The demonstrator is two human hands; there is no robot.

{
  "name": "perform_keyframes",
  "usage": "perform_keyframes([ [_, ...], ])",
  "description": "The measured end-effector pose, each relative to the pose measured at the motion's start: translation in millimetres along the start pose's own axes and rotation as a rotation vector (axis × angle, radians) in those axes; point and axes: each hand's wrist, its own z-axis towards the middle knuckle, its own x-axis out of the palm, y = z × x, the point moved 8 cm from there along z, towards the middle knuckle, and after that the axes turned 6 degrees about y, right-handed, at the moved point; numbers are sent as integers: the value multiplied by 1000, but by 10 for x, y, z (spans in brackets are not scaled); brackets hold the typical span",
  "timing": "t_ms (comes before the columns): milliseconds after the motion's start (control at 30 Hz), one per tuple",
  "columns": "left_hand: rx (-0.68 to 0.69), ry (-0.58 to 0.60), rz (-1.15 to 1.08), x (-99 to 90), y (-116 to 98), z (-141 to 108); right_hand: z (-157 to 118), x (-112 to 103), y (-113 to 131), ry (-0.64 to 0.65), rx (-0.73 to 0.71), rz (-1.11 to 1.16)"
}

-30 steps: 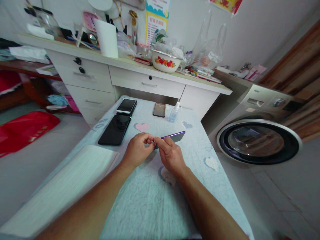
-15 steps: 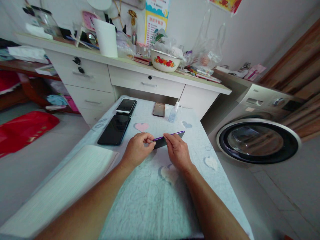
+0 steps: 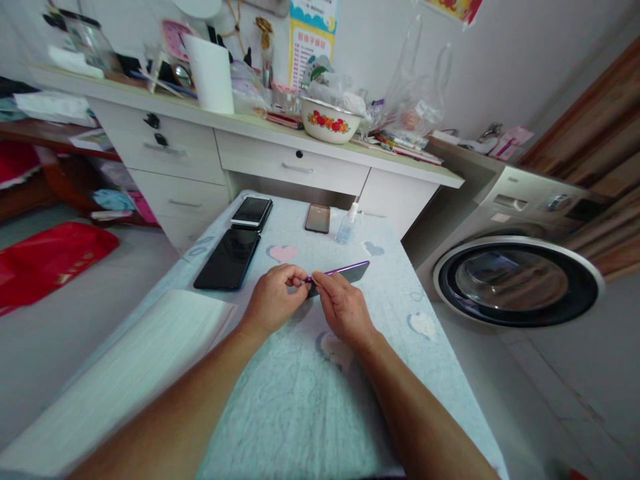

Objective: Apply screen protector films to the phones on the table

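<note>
A dark phone with a purple edge (image 3: 353, 271) is tilted up on its long side above the table. My left hand (image 3: 277, 297) is closed on its left end, thumb and forefinger pinching the corner. My right hand (image 3: 345, 307) is at the upper edge close to the left fingertips, its thumb and forefinger pressed together. Whatever small thing those fingers may pinch is too hidden to name. Beyond the hands lie a brown phone case (image 3: 317, 218) and a clear spray bottle (image 3: 347, 225) standing upright.
A large black tablet-like device (image 3: 229, 259) and a smaller phone (image 3: 251, 211) lie at the table's left. A pale folded sheet (image 3: 125, 373) runs along the left edge. Behind stands a white desk (image 3: 295, 167) with a flowered bowl (image 3: 330, 123); a washing machine (image 3: 515, 267) is at right.
My right hand has slid left along the phone's upper edge, towards my left hand, baring more of the phone's right end. My left hand and the phone have hardly moved.
</note>
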Motion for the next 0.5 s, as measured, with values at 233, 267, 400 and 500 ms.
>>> perform_keyframes([
  [233,-19,-10,22,-25,-20,-2,0,-55,-96,-30,24,-27],
  [267,-23,-8,24,-24,-16,-2,-1,-68,-110,-38,29,-31],
  [400,-24,-5,29,-21,-2,-3,-16,-128,-179,-73,54,-35],
  [500,-26,-12,26,-24,2,-1,-31,-175,-260,-106,89,-40],
])
